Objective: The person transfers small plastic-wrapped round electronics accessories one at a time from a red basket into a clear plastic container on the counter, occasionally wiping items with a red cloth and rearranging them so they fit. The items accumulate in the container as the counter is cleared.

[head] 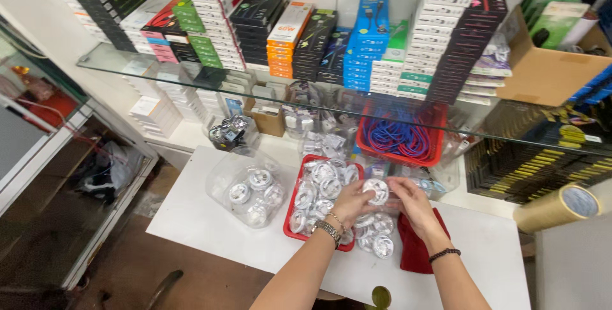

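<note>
- The left hand [352, 203] and the right hand [411, 201] meet over the white table [210, 221], fingers curled narrowly around one bagged coil [376, 190] of white cable held between them.
- That coil sits just above the right edge of a red tray [294, 211], which lies mid-table and is full of the same round white coils in clear bags.
- More bagged coils lie in a loose pile [377, 236] on the table right under the hands, beside the tray.
- A red cloth [413, 252] lies under the right wrist, touching the pile.
- A large clear bag [247, 189] of white coils stands left of the tray, near it.
- A red basket [400, 138] behind the hands holds blue and red cables.
- A glass shelf [102, 64] above carries stacks of slim boxes: black and green at far left, pink, green and white-red next, then orange [288, 42], black, blue [368, 42], and tall white and dark stacks [446, 29] toward the right.
- A brown carton [548, 71] at the shelf's right end holds green packs.
- A roll of brown tape [561, 206] lies at the right edge, well apart from the hands.
- White boxes [156, 115] are stacked under the shelf on the left.
</note>
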Demonstrator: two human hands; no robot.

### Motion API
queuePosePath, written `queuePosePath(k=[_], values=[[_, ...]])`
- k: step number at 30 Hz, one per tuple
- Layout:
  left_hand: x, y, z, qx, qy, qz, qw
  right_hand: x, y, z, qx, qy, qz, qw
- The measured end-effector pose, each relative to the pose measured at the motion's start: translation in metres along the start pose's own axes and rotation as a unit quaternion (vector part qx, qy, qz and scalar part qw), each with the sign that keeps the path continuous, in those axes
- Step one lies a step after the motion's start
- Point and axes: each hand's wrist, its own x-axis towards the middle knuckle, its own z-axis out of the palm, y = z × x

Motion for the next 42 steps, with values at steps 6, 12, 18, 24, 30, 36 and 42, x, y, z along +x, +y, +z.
queuePosePath(k=[6, 12, 18, 24, 30, 36, 42], values=[[0.003, 0.006, 0.001, -0.054, 0.024, -0.031, 0.998, -0.048, 0.070, -0.037, -0.584, 0.141, -0.048, 0.798], [-0.002, 0.000, 0.000, -0.090, 0.033, -0.033, 0.995, -0.062, 0.077, -0.041, -0.363, 0.230, -0.029, 0.903], [-0.004, -0.021, 0.013, -0.059, 0.058, -0.010, 0.997, -0.033, 0.018, 0.026, -0.144, 0.124, -0.239, 0.952], [-0.005, -0.024, 0.018, -0.075, -0.002, 0.010, 0.997, -0.015, -0.016, 0.041, -0.173, 0.213, -0.131, 0.953], [-0.008, -0.016, 0.017, 0.094, 0.039, 0.075, 0.992, -0.004, -0.016, 0.021, 0.058, 0.226, -0.107, 0.966], [-0.011, -0.010, 0.024, 0.347, 0.049, 0.084, 0.933, -0.002, -0.004, 0.045, -0.006, 0.221, -0.209, 0.953], [-0.011, 0.004, 0.036, 0.424, 0.094, 0.231, 0.871, -0.005, -0.018, 0.012, 0.379, 0.002, 0.097, 0.920]])
